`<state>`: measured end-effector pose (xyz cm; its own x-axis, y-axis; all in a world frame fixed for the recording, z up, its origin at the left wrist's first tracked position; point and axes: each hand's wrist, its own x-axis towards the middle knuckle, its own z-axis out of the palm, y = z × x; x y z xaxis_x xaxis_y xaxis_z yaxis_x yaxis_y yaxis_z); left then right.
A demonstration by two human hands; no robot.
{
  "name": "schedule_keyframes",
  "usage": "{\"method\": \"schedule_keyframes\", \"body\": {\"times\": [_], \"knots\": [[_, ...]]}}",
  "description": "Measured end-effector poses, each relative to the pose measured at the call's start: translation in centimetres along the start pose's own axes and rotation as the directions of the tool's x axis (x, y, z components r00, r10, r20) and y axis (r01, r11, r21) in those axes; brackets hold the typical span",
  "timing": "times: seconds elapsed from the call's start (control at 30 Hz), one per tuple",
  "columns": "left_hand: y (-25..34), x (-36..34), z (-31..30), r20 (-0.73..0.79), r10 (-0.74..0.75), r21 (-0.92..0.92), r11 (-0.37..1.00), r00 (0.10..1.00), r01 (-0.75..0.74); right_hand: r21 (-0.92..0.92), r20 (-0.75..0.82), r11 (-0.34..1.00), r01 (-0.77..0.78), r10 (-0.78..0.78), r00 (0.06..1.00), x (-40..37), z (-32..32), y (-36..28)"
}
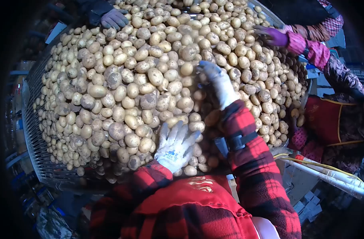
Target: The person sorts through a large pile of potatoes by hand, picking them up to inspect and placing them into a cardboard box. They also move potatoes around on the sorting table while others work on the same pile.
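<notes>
A big heap of potatoes fills the middle of the head view. My left hand, in a white and grey glove, lies spread on the near edge of the heap, fingers apart, holding nothing. My right hand, in a white glove with blue fingertips, reaches farther over the heap, right of centre. Its fingers are bent and partly in shadow; whether a potato is in them is not clear. Dark, soil-marked potatoes lie among the pale ones near both hands.
A metal rack borders the heap at the left. A co-worker's purple glove touches the potatoes at the upper right; another co-worker's glove rests at the upper left. White pipes and a yellow cord are at the right.
</notes>
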<state>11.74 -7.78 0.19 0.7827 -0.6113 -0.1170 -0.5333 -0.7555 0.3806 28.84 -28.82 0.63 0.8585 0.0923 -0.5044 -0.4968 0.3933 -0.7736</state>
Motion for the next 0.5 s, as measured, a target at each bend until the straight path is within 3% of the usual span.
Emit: {"method": "schedule_keyframes", "body": {"times": [0.03, 0.07, 0.1, 0.17, 0.2, 0.23, 0.3, 0.33, 0.43, 0.5], "knots": [[0.2, -0.1, 0.1, 0.003, -0.004, 0.001, 1.000, 1.000, 0.004, 0.174, 0.048, 0.985, 0.024, -0.033, 0.998, 0.6, -1.2, -0.3], [0.3, 0.1, 0.1, 0.000, -0.006, 0.007, 1.000, 1.000, 0.006, 0.132, 0.029, 0.990, 0.042, -0.046, 0.999, 0.5, -2.0, -0.2], [0.3, 0.3, 0.1, -0.006, -0.010, 0.021, 1.000, 1.000, 0.010, -0.092, 0.018, 0.992, 0.081, -0.080, 0.997, -0.6, -0.7, -2.1], [0.4, 0.4, -0.2, -0.009, -0.005, 0.024, 1.000, 1.000, 0.005, -0.496, 0.110, 0.830, 0.253, -0.229, 0.967, 1.9, 0.2, -2.4], [0.5, 0.5, -0.3, -0.009, -0.002, 0.025, 1.000, 1.000, 0.002, -0.754, 0.218, 0.408, 0.515, -0.584, 0.782, 3.7, 0.2, -1.7], [0.5, 0.4, -0.5, -0.008, 0.001, 0.026, 1.000, 1.000, -0.001, -0.881, 0.301, 0.090, 0.464, -0.650, 0.698, 4.3, 1.3, -2.7], [0.4, 0.1, 0.0, -0.047, 0.011, 0.039, 0.999, 0.999, -0.009, -0.920, 0.384, -0.191, 0.342, -0.616, 0.688, 6.2, 1.3, -3.5], [0.4, 0.2, 0.0, -0.046, 0.009, 0.038, 0.999, 0.999, -0.007, -0.916, 0.402, -0.255, 0.311, -0.595, 0.696, 6.7, 0.9, -3.4], [0.5, 0.3, -0.1, -0.026, 0.001, 0.052, 0.999, 1.000, 0.001, -0.884, 0.446, -0.227, 0.409, -0.675, 0.588, 2.8, -1.6, -1.6], [0.3, 0.3, 0.1, -0.021, -0.002, 0.057, 0.998, 1.000, 0.003, -0.930, 0.361, -0.259, 0.261, -0.769, 0.527, -0.9, -3.7, 0.6]]}}
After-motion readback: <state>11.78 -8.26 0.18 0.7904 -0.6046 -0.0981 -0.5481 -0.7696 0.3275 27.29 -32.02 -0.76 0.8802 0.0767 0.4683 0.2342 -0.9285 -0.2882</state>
